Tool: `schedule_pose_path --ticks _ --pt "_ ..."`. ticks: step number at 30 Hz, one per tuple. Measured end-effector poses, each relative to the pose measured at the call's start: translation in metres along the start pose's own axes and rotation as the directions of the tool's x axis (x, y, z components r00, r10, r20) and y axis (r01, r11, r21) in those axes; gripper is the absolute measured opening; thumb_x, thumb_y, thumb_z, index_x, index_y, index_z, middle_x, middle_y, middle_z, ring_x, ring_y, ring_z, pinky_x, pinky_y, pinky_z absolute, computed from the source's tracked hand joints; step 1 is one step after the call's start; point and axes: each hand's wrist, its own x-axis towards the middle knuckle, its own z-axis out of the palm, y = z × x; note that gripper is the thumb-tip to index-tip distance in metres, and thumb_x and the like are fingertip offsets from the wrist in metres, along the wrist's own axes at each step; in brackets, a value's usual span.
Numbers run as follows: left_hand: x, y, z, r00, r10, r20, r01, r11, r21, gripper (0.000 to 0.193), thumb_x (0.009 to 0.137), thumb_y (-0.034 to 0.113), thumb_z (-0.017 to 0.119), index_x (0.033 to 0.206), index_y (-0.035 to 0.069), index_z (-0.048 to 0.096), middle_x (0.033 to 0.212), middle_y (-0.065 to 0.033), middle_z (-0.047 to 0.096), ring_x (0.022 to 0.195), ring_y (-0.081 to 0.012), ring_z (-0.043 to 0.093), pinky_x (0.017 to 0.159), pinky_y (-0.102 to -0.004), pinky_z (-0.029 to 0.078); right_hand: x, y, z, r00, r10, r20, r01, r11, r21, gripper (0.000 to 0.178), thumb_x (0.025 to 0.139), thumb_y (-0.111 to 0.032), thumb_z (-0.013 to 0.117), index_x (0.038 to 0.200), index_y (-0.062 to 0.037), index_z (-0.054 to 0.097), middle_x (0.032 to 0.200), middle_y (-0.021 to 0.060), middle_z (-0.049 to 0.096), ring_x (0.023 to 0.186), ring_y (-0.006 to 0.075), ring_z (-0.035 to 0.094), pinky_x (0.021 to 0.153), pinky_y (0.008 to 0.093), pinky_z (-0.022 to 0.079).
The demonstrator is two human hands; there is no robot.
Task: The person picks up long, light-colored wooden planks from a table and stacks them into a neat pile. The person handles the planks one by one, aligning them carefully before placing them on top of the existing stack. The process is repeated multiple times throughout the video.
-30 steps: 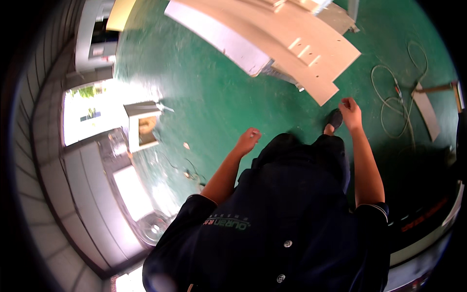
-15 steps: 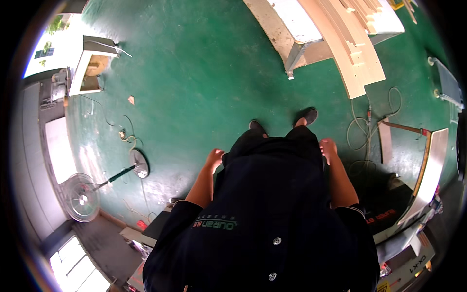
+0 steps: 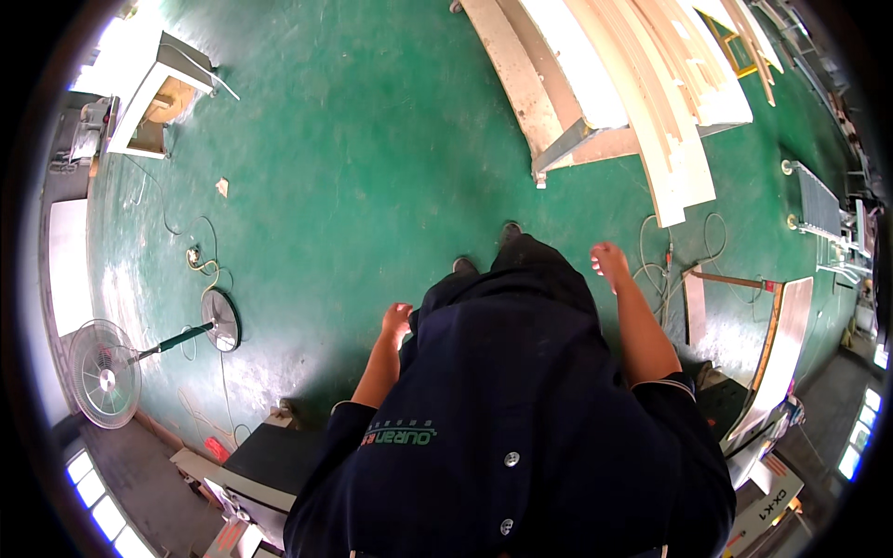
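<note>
My left hand [image 3: 397,320] hangs beside my left thigh, its fingers loosely curled with no object showing in them. Out in front of my right hip is my right hand [image 3: 609,262], also curled and holding nothing visible. Both hands are apart from the surrounding objects. Ahead on the right, a white-topped workbench [image 3: 549,56] carries several long pale wooden boards [image 3: 684,167], whose near ends stick out past its edge. These boards are nearest to my right hand. My dark shoes [image 3: 510,229] are on the green floor.
A pedestal fan [image 3: 107,379] stands at the left, with cords around its base. A box-like cabinet [image 3: 139,112] is at the far left. Hoses [image 3: 662,279] lie on the floor by a panel [image 3: 779,353] on the right. A wheeled rack [image 3: 819,200] stands farther right.
I have moved forward, so the workbench and boards appear closer. My right hand has swung forward, away from my thigh, and my feet have changed position.
</note>
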Motion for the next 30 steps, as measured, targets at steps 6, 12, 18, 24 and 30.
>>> schedule_pose_path --ticks 6,12,18,24,30 --pt "0.041 -0.001 0.003 0.984 0.14 0.108 -0.163 0.957 0.241 0.028 0.086 0.025 0.065 0.103 0.003 0.066 0.103 -0.0133 0.069 0.094 -0.0271 0.067 0.087 -0.034 0.05 0.055 -0.074 -0.021 0.915 -0.322 -0.243 0.262 0.932 -0.249 0.029 0.079 -0.02 0.069 0.103 -0.0031 0.064 0.082 0.0065 0.065 0.072 0.0174 0.063 0.064 0.0332 0.051" --pt "0.093 0.015 -0.031 0.982 0.153 0.114 -0.181 0.935 0.306 0.03 0.089 0.026 0.062 0.112 0.008 0.06 0.095 -0.0096 0.066 0.08 -0.0226 0.065 0.068 -0.0332 0.05 0.127 -0.247 -0.105 0.568 -0.665 -0.484 0.403 0.738 -0.541 0.044 0.075 -0.019 0.072 0.112 -0.0023 0.058 0.106 0.0202 0.063 0.098 0.0362 0.061 0.085 0.0466 0.051" --pt "0.117 0.119 -0.038 0.999 -0.019 -0.051 0.024 0.996 0.088 0.025 0.095 0.03 0.056 0.109 0.009 0.055 0.092 -0.0081 0.063 0.07 -0.0195 0.062 0.057 -0.0323 0.047 0.206 -0.364 -0.156 0.732 -0.448 -0.514 -0.039 0.725 -0.688 0.084 0.072 -0.026 0.079 0.141 -0.007 0.034 0.134 0.0232 0.052 0.129 0.0391 0.046 0.102 0.0498 0.044" --pt "0.114 0.305 0.011 0.989 -0.066 -0.135 0.058 0.996 -0.065 0.032 0.094 0.028 0.055 0.114 0.004 0.059 0.099 -0.0096 0.066 0.079 -0.0192 0.063 0.067 -0.0317 0.049 0.282 -0.374 -0.18 0.87 -0.328 -0.369 -0.01 0.736 -0.677 0.096 0.07 -0.028 0.082 0.147 -0.0109 0.028 0.126 0.0215 0.061 0.115 0.0364 0.06 0.094 0.0453 0.051" --pt "0.179 0.419 0.045 1.0 -0.002 0.011 0.001 0.997 0.08 0.031 0.093 0.027 0.058 0.111 0.003 0.059 0.095 -0.0085 0.064 0.081 -0.0179 0.06 0.072 -0.0313 0.049 0.267 -0.386 -0.199 0.854 -0.369 -0.368 0.113 0.82 -0.56 0.086 0.067 -0.022 0.083 0.141 -0.0101 0.041 0.118 0.02 0.065 0.109 0.0358 0.063 0.092 0.0429 0.051"
